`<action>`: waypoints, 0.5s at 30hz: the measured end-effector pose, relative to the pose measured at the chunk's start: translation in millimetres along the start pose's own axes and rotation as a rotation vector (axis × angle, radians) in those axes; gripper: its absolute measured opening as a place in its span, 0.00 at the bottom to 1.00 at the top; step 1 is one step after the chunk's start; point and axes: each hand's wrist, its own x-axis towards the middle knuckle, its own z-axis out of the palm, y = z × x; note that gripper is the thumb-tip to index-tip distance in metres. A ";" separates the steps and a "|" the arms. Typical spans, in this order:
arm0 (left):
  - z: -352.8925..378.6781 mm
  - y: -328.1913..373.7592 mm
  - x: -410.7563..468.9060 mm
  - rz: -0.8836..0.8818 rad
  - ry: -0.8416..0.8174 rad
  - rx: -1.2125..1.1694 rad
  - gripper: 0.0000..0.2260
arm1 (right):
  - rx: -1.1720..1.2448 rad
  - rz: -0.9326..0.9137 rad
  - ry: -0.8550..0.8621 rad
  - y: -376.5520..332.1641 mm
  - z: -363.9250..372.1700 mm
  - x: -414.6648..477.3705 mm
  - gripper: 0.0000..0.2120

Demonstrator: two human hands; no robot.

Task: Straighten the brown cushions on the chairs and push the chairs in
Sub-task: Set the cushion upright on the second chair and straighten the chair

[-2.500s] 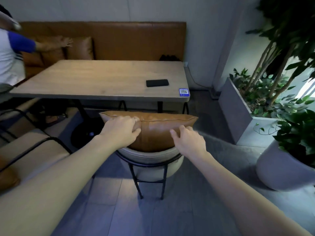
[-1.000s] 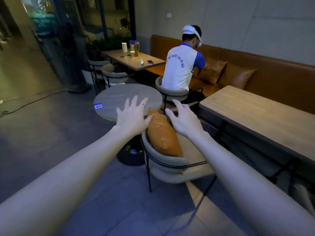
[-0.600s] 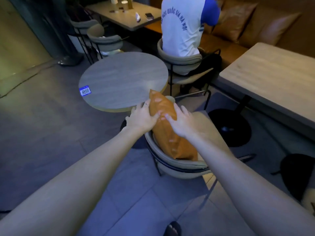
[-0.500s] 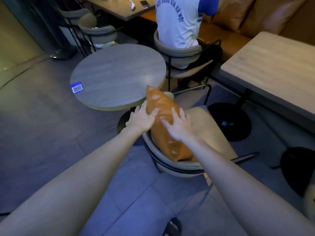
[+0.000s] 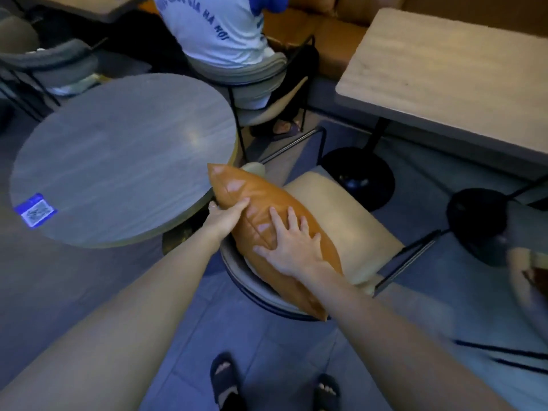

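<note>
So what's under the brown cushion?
The brown cushion stands on a chair, leaning against its curved backrest. The beige seat shows beside it; the part directly underneath is covered.

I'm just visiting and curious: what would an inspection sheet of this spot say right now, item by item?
Surface: round table, bare except a blue QR sticker near its edge.
Job's things: brown cushion standing on edge against the backrest of the chair; the chair is beside the table, not pushed in.
Clutter: nothing seen.
Hands: left hand grips the cushion's upper edge; right hand lies flat, fingers spread, on its face.
Cables: nothing seen.
Surroundings: rectangular table to the right; a seated person in a white shirt beyond; the wearer's sandalled feet on the tiled floor.
</note>
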 end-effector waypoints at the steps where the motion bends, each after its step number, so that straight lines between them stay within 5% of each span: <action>1: 0.5 3.9 6.4 -0.004 -0.027 -0.015 0.49 | 0.001 0.011 0.031 -1.0 2.4 -0.8 0.45; 15: -8.6 -5.1 58.0 -0.057 -0.255 0.128 0.62 | -0.138 0.217 0.268 -33.2 37.5 -7.1 0.42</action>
